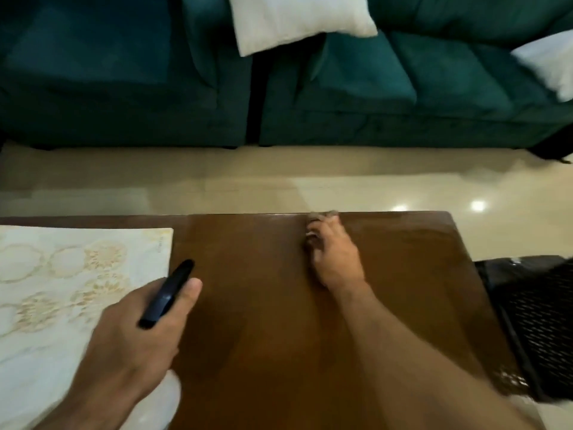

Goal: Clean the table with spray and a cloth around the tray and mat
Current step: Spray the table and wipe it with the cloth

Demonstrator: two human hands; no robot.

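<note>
Here the left hand grips the spray beside the mat; the right hand clutches a cloth on the tabletop.

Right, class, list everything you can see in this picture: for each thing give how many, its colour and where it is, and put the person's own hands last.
Table: one, brown wood, foreground.
Mat: one, cream with gold pattern, on the table's left part.
Spray bottle: one, dark nozzle, pale body below the hand, over the mat's edge.
Cloth: one, greyish, mostly hidden under the right hand near the table's far edge.
Tray: one, black woven, right of the table, cut off by the frame.
Sofa: dark green, beyond the floor.
Cushions: two, white, on the sofa.
Floor: cream, glossy.
Left hand: grips the spray bottle.
Right hand: holds the cloth against the table.
</note>
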